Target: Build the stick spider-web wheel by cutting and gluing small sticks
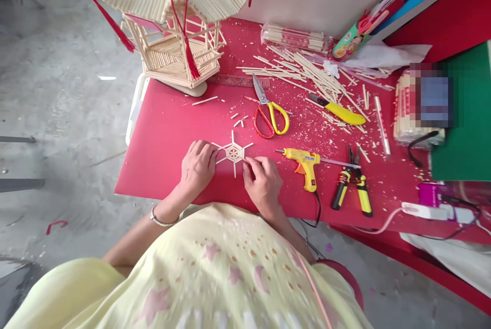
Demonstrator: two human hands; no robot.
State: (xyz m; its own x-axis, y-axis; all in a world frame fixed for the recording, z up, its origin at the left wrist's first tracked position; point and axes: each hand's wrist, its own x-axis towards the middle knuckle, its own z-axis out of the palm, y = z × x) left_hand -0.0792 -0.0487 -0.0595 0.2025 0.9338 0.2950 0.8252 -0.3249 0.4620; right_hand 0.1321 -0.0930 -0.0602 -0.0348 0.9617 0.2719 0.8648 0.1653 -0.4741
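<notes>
A small six-spoked lattice of wooden sticks [233, 153], shaped like a snowflake or web, is between my two hands near the front edge of the red table. At its left side, my left hand [199, 164] is closed, fingers pinching the end of a spoke. My right hand [263, 179] pinches the lattice at its lower right. Several short cut stick pieces [239, 123] lie just beyond it. To the right rests a yellow glue gun [303, 161] with a clear glue stick in its back. Scissors [271, 114] with red and yellow handles lie farther back.
A stick-built pavilion model [180, 58] with red tassels stands at the back left. Loose sticks [307, 70], a yellow utility knife [343, 112] and wire strippers [352, 183] lie to the right. Stick bundles [295, 37], a power strip [425, 210] and cords occupy the far side and right end.
</notes>
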